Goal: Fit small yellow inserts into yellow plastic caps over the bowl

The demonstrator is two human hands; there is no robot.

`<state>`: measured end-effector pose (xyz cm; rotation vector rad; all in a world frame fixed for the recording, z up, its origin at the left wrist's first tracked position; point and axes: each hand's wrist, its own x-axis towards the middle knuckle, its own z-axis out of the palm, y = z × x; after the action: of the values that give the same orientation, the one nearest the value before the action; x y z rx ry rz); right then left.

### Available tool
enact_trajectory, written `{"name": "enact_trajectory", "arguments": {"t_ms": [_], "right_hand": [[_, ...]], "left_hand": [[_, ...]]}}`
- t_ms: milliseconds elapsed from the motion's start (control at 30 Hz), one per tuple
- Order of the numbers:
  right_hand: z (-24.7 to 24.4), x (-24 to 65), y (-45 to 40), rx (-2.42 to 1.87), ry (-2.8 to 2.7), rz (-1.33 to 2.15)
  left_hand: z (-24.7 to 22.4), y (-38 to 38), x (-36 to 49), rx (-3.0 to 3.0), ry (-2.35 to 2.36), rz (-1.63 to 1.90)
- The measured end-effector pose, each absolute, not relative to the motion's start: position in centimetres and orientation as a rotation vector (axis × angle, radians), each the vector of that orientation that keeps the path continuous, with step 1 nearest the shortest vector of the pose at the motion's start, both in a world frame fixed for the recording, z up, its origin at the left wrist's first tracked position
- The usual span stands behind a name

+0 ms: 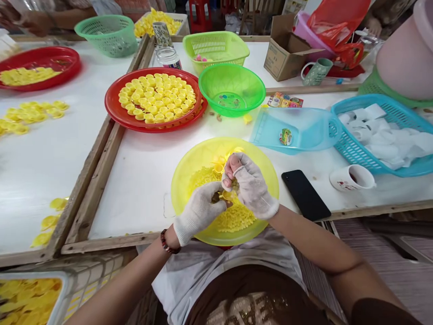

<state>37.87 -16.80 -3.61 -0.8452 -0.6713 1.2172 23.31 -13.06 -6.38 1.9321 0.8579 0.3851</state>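
My left hand [203,205], in a white glove with bare fingertips, holds a small yellow plastic cup [227,195] between thumb and fingers. Close above it, my right hand [248,180], gloved the same way, is curled closed with thumb and fingertips together. Small yellowish pieces [234,184] show partly inside its grip. Both hands are over a translucent yellow basin [182,180]. Many tiny yellow plastic pieces [237,219] lie in this basin, with several more yellow cups [218,168] behind my hands.
Beyond the basin are stacked red trays [113,101] of yellow cups and a green bowl [233,74]. A blue scoop-shaped tray [304,131], black phone [305,194], white mug [352,178] and blue basket [352,149] stand at right. Wooden strips [91,180] edge the table.
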Motion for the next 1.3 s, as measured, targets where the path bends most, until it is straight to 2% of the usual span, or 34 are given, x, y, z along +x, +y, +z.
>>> {"name": "enact_trajectory", "arguments": {"t_ms": [167,367,633,967,1067,1133,1233,1300], "right_hand": [[-3.5,39.3,-17.4,-0.885,-0.557,1.269],[-4.0,40.8,-19.0,-1.040,-0.646,1.267],[-3.9,40.5,-19.9,-1.227,-1.331,1.047],[-4.9,40.4,-20.6,-1.341,-0.928,1.193],[-5.2,40.4,-20.8,-1.440,-0.998,1.174],[-5.5,40.3,-20.8,-1.466,-1.041,1.161],[-5.7,40.2,-20.9,-1.477,-1.055,1.150],[-5.8,40.2,-21.0,-1.496,-1.064,1.136]], "left_hand": [[-6.3,-13.0,23.1,1.975,0.892,0.379],[-6.1,-13.2,22.6,1.897,0.814,0.617],[-5.9,-13.6,22.9,2.047,0.820,0.638],[-4.5,-11.6,19.3,2.276,0.876,0.928],[-3.2,-7.6,14.3,2.358,1.130,1.017],[-2.6,-4.7,9.1,2.396,1.461,0.983],[-2.1,-1.7,-0.1,2.260,2.035,0.736],[-2.1,-1.2,-5.9,2.138,2.259,0.494]]}}
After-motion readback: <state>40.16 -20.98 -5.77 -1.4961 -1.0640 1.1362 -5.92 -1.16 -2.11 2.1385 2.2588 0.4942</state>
